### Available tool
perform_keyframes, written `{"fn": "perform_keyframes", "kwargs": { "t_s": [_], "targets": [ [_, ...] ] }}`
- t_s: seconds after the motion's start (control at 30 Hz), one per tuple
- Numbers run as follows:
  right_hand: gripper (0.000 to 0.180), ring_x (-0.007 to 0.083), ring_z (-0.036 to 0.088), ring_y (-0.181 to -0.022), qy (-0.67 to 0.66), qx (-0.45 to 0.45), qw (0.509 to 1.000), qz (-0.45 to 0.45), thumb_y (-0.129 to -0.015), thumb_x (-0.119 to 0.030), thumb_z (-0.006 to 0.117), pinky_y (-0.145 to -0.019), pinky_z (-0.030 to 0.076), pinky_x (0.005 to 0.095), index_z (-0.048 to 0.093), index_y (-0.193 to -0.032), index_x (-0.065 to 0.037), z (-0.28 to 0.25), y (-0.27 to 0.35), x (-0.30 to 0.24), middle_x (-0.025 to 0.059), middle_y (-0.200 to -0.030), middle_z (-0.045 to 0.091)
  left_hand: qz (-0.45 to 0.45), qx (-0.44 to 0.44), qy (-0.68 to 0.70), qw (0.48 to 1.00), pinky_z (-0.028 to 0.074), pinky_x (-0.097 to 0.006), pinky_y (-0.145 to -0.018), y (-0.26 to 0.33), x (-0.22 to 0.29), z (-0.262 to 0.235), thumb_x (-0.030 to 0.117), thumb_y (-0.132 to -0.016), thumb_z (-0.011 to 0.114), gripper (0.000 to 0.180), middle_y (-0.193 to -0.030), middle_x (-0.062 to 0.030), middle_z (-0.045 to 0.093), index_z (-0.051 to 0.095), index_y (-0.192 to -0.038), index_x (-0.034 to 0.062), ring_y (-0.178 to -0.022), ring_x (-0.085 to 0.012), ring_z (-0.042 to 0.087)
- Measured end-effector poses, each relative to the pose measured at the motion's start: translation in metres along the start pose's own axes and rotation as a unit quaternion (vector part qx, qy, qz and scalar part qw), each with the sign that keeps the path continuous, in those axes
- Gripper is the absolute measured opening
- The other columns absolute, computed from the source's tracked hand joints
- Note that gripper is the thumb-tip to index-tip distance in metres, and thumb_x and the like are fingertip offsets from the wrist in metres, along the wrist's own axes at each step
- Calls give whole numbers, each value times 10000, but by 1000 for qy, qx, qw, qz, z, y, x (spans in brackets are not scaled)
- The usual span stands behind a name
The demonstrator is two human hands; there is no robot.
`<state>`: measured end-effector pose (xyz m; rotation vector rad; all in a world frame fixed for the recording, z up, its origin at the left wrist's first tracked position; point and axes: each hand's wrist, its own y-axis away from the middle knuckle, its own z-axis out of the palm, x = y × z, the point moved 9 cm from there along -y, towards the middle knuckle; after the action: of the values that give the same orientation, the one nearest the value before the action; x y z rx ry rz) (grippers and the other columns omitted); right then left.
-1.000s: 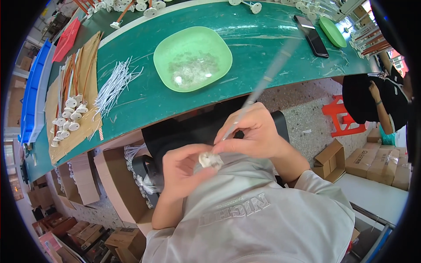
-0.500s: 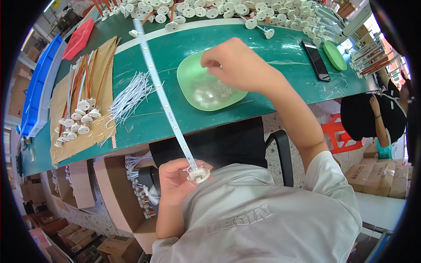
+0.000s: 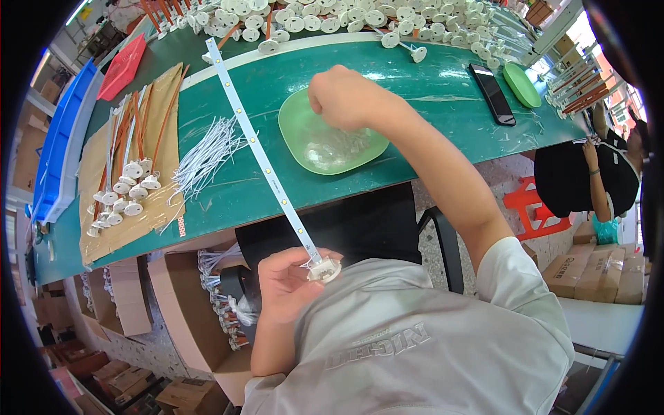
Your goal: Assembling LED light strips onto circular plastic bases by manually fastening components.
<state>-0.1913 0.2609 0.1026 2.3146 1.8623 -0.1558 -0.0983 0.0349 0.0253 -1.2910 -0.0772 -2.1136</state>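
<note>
My left hand (image 3: pixel 280 289) is closed around the white round base (image 3: pixel 325 269) of an LED strip (image 3: pixel 268 169), low in front of my shirt. The strip is long and thin with small yellow chips, and it slants up and leftward over the table. Over the light green bowl (image 3: pixel 290 145), my right hand (image 3: pixel 346 99) is curled with its fingertips turned away. Whatever those fingers hold is hidden. Small clear pieces (image 3: pixel 337 149) lie in the bowl. Beside the strip rests a bundle of thin white wires (image 3: pixel 209 153).
Cardboard (image 3: pixel 97 162) at the left carries several round-based strips (image 3: pixel 128 185). More white round bases (image 3: pixel 360 15) crowd the far edge. A black phone (image 3: pixel 492 95) and a small green dish (image 3: pixel 521 86) lie right. A co-worker (image 3: pixel 574 180) stands beyond a red stool (image 3: pixel 531 211).
My right hand has shifted left over the bowl, fingers curled. My left hand and the strip's base have moved slightly right, and the strip leans further left.
</note>
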Motion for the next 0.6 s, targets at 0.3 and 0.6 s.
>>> {"fn": "perform_keyframes", "kwargs": {
  "t_s": [0.3,0.6],
  "targets": [
    [161,293,669,-866,-152,117,979,-64,-772,12,613,-747,551,370,667,-924,-1,-24,49,-11,165,-922,683,25,35,-5,999,581,-432,-770,8,17,6,116,-879,676,372,-1115,-217,637,564,-1194,-47,-1042,-340,637],
    [175,159,695,-720,-560,176,795,-152,-861,56,634,-620,575,256,569,-1023,43,11,186,-59,124,-810,687,117,120,78,983,484,-492,-971,-10,40,19,256,-921,651,489,-1217,-210,582,487,-1268,-46,-1150,-359,579]
  ]
}}
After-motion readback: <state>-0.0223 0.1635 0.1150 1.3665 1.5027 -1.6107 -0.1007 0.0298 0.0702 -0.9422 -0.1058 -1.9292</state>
